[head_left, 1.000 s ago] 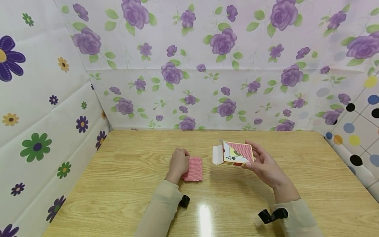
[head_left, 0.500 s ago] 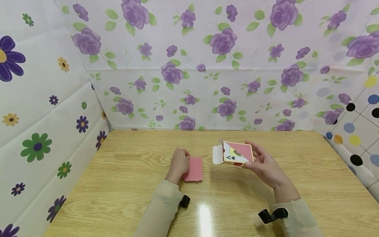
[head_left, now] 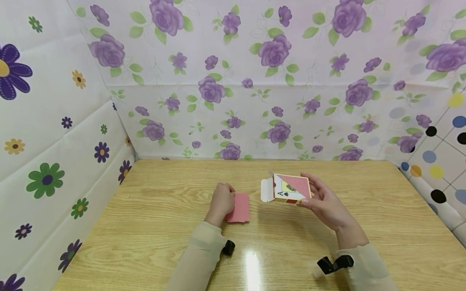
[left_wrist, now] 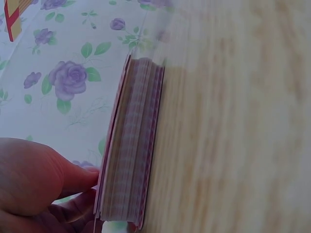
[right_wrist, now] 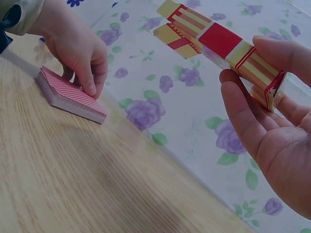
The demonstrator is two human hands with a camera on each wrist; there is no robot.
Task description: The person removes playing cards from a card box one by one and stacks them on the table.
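Note:
A squared stack of red-backed playing cards (head_left: 240,208) lies face down on the table in front of me. My left hand (head_left: 222,202) pinches its left far edge between thumb and fingers. From the left wrist view, the thumb touches the top of the deck (left_wrist: 131,141), and the topmost cards stand slightly apart from those below. To the right, my right hand (head_left: 329,208) holds a card box (head_left: 291,188) above the table, thumb on one side and fingers on the other. Its flap is open toward the left, and an ace of spades shows on its face. The box's inside is hidden.
The wooden table (head_left: 153,242) runs back to a flowered cloth wall (head_left: 240,107). Patterned cloths also stand at the left (head_left: 76,161) and right (head_left: 447,178). Black straps with camera mounts sit on both wrists.
Almost nothing differs. The left hand has shifted very slightly to the right at the deck, and the right hand keeps the box in nearly the same place.

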